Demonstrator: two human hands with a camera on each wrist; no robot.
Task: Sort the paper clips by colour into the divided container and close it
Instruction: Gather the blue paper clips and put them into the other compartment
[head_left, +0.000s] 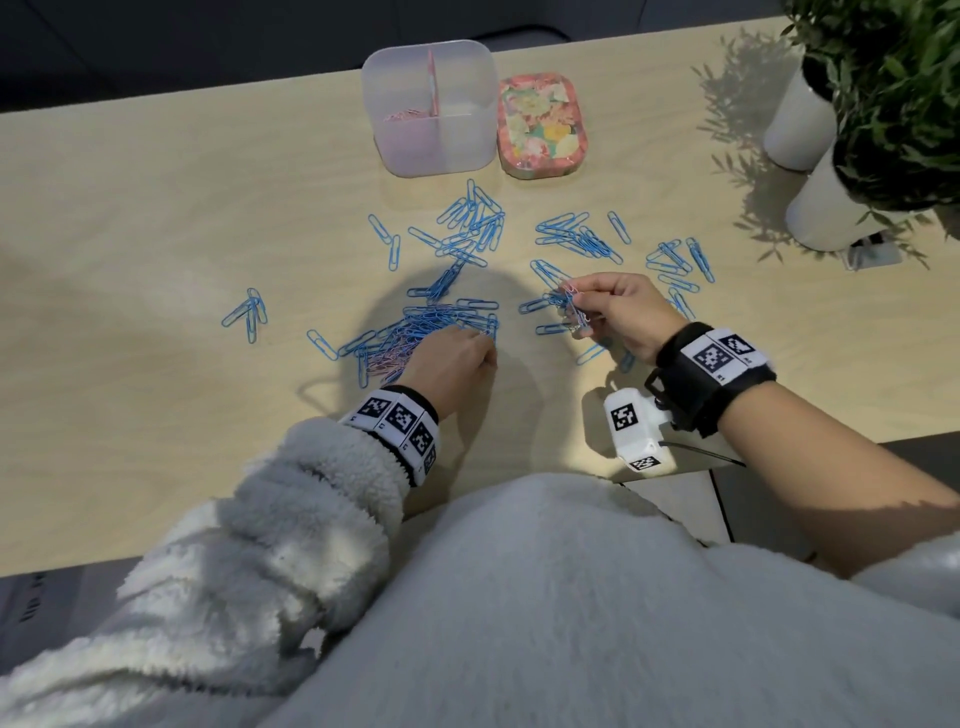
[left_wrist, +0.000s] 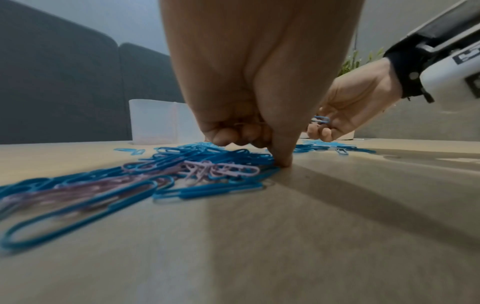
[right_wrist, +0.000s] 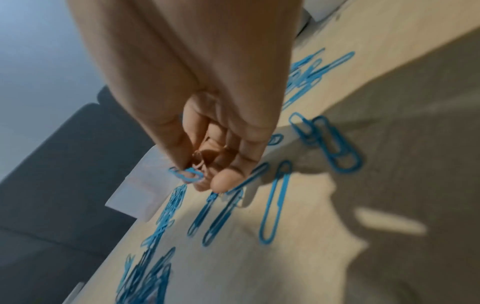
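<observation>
Blue paper clips (head_left: 470, 221) lie scattered across the table, and a mixed pile of blue and pink clips (head_left: 410, 335) sits in front of me. My left hand (head_left: 480, 345) is down on that pile's right edge. In the left wrist view its thumb tip (left_wrist: 283, 162) touches the table and its curled fingers hold thin pink clips (left_wrist: 248, 123). My right hand (head_left: 582, 312) is raised a little above the table and pinches a small bunch of pink clips with a blue clip (right_wrist: 187, 174) caught in it. The translucent divided container (head_left: 462, 150) stands open at the back, with pink clips (head_left: 408, 115) in its left compartment.
The floral lid (head_left: 540, 127) lies flat just right of the container. Two white pots with green plants (head_left: 826, 208) stand at the far right. The table's near edge runs close to my body and sleeves.
</observation>
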